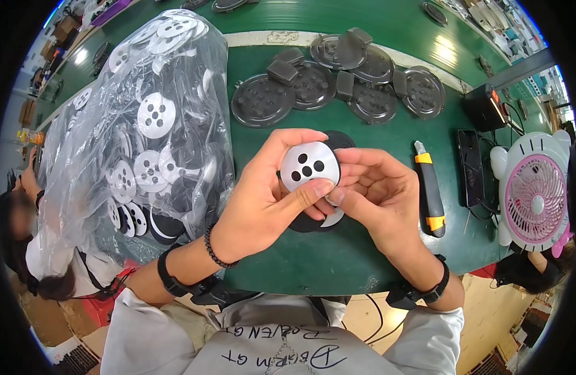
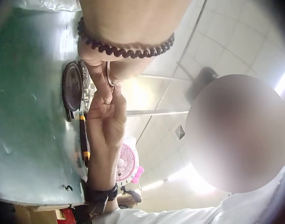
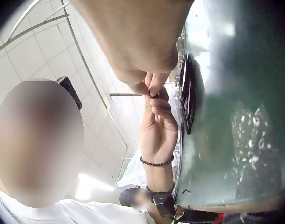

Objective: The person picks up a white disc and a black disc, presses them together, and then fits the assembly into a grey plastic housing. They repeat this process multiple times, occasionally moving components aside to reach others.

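A round white disc (image 1: 310,164) with several black dots is held up in the head view, over the green table. My left hand (image 1: 263,187) grips it from the left, thumb across its lower edge. The right hand (image 1: 378,194) pinches at the disc's lower right edge with thumb and finger, its other fingers loosely curled. Black and white round pieces (image 1: 333,219) lie beneath the hands, mostly hidden by them. In the left wrist view the right hand (image 2: 105,126) meets the left at the disc's thin edge. The right wrist view shows the left hand (image 3: 159,135) with its fingertips against the right's.
A clear plastic bag (image 1: 194,125) of similar discs fills the left side. Several dark transparent round parts (image 1: 263,100) lie at the back. To the right are a yellow-black cutter (image 1: 430,190), a phone (image 1: 470,165), a black box (image 1: 486,107) and a pink-white fan (image 1: 536,194).
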### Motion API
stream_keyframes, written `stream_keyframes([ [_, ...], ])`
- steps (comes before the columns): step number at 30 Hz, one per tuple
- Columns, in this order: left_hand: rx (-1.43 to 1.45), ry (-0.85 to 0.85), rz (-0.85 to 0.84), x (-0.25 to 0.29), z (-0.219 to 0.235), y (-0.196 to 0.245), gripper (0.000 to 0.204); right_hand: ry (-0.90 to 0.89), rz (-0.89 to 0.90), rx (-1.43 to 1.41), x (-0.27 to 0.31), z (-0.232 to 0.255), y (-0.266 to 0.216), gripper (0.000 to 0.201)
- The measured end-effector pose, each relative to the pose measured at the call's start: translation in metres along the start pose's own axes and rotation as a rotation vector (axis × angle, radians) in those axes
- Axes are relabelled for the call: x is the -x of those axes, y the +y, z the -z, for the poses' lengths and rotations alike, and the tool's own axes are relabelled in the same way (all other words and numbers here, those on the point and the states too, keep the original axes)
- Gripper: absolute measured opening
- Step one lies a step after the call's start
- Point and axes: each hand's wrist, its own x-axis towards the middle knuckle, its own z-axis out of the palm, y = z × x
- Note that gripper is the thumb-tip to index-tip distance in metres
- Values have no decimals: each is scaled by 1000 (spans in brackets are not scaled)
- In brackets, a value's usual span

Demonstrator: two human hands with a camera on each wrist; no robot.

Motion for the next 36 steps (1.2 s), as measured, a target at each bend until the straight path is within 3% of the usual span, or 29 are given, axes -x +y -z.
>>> stream_keyframes([
  [4, -183, 5, -141, 0, 3, -8, 54, 100, 23, 16, 1, -1, -3, 40],
  [6, -993, 257, -623, 3, 2, 6, 56, 126, 9, 10, 0, -1, -3, 40],
  [7, -981, 312, -670, 5, -3, 11, 54, 129, 11, -7, 1, -1, -4, 39],
  [8, -977, 304, -670, 5, -1, 9, 54, 132, 16, -22, 0, -1, -5, 39],
  [10, -1038, 91, -715, 4, 8, 5, 53, 118, 12, -26, 2, 0, -6, 38],
  [11, -881, 92, -646, 4, 3, 5, 44, 100, 37, -14, 3, 0, -6, 37],
  [12, -881, 98, -640, 5, 3, 3, 44, 80, 63, -6, 3, -1, -5, 36],
  [14, -580, 51, -464, 6, 5, -2, 38, 67, 70, -5, 4, -2, -6, 35],
  [18, -301, 17, -228, 11, 1, 5, 30, 22, 179, 70, 5, -1, -4, 29],
  [22, -208, 16, -215, 8, 5, 7, 26, -34, 246, 143, 7, 3, -3, 20],
  [25, -499, 218, -408, 5, 10, 9, 23, -66, 297, 364, 6, 1, -9, 26],
  [29, -480, 355, -385, -2, 28, 32, 22, -116, 458, 565, 1, 16, -30, 34],
  [30, -490, 354, -394, -1, 33, 35, 22, -115, 472, 560, 0, 19, -33, 34],
  [32, -531, 322, -252, 3, 45, 41, 25, -6, 551, 528, -2, 20, -38, 34],
  [33, -616, 227, -99, 6, 51, 47, 28, 79, 569, 544, -2, 18, -39, 31],
  [34, -625, 230, -108, 5, 52, 49, 28, 77, 582, 540, -4, 20, -41, 31],
  [36, -1105, 49, -377, 3, 56, 44, 32, 150, 628, 822, -3, 28, -47, 29],
])
